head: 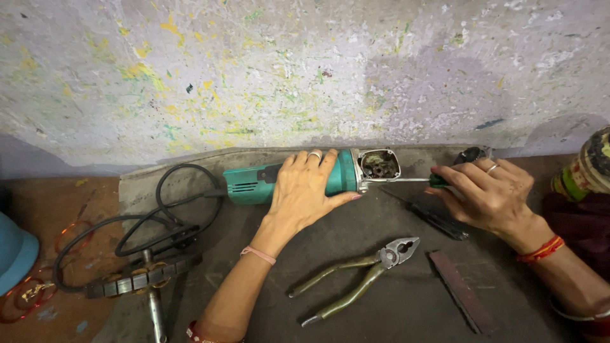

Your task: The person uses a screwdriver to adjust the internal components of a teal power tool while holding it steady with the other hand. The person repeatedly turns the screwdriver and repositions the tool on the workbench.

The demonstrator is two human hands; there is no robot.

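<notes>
1. Left hand (304, 190): fingers wrapped over grinder (286, 181), bench (394, 298) centre.
2. Right hand (486, 197): fingers pinching screwdriver (406, 180), at grinder's 3 o'clock.
3. Pliers (359, 273): grinder's 5 o'clock.

A dark workbench (394, 292) bears pliers (362, 273), a grinder (254, 184) and a flat bar (460, 291).

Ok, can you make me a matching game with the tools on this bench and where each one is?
Things:
1. green power tool
2. screwdriver
3. pliers
4. black cord

Places:
A. lying untouched on the bench, between the two arms
B. looped at the left of the power tool
C. under the left hand
D. held in the right hand, tip at the tool's open end

Pairs: 1-C, 2-D, 3-A, 4-B
</notes>
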